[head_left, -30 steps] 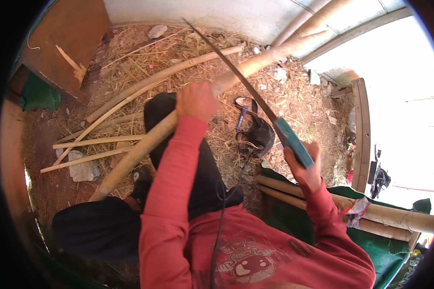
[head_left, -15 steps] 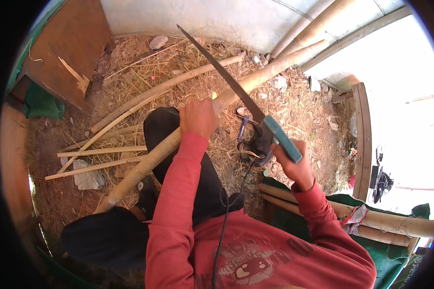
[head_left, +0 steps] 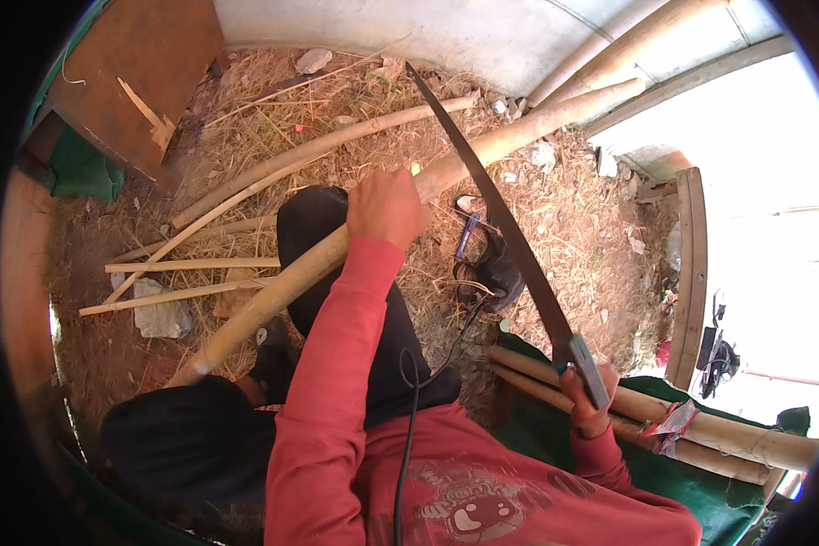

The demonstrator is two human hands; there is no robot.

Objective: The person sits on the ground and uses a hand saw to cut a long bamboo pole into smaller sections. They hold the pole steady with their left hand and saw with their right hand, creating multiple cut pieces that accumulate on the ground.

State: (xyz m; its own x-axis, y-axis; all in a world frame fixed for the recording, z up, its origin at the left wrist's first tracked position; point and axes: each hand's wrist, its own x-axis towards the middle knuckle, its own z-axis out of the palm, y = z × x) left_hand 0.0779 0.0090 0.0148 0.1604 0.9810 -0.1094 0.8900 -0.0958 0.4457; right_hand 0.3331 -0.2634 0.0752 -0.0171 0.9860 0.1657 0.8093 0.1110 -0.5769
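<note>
A long bamboo pole [head_left: 287,293] runs slantwise from beside my bent leg up toward the far right wall, over my other knee. My left hand [head_left: 387,207] is wrapped round it from above, near the knee. In my right hand [head_left: 591,399] is the handle of a hand saw [head_left: 510,232], gripped low at the right. Its long dark blade crosses over the pole a little beyond my left hand, with the tip pointing to the far wall. Whether the teeth touch the bamboo, I cannot tell.
Thin poles and split strips [head_left: 191,265] lie on the straw-strewn ground at left, near a pale stone [head_left: 162,309]. A dark bag [head_left: 493,273] with a cord sits beyond my legs. Tied bamboo poles [head_left: 719,432] are at my right. A brown wooden panel [head_left: 132,77] stands far left.
My right hand has drawn the saw back toward me and to the right, so the blade now slides farther down across the pole. My left hand keeps its grip.
</note>
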